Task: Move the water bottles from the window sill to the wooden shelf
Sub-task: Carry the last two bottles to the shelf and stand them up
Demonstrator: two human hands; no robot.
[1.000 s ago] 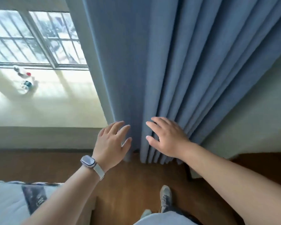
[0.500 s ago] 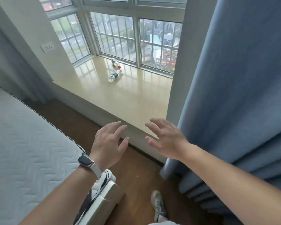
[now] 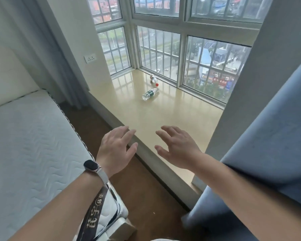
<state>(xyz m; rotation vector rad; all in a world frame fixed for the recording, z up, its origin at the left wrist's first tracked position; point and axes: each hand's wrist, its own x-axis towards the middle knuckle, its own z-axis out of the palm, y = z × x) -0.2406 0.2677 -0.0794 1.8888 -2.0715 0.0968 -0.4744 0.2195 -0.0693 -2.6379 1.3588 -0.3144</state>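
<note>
Hovering near the front edge of the window sill, the fingers of the left hand are spread, lightly bent and empty. The fingers of the right hand are likewise spread and hold nothing. Neither hand touches the sill or a bottle. A watch sits on the left wrist.

Location of task items: two water bottles lie on their sides on the sill, well apart from both hands, toward the far window glass. The green-labelled bottle lies nearer the hands. The red-capped bottle lies just beyond it, close to the window frame. Their cap ends point toward each other; whether they touch cannot be told.

Surroundings: a mattress lies to the left, with a strip of brown floor between it and the sill. A blue curtain hangs at the right, beside the right forearm. The wooden shelf is not in view.

Task status: judged to be at the start. No bottle is lifted and both rest on the sill. Remaining steps: close the distance, grasp each bottle, carry it to the shelf and set it down. With both hands free, one bottle per hand appears feasible.
</note>
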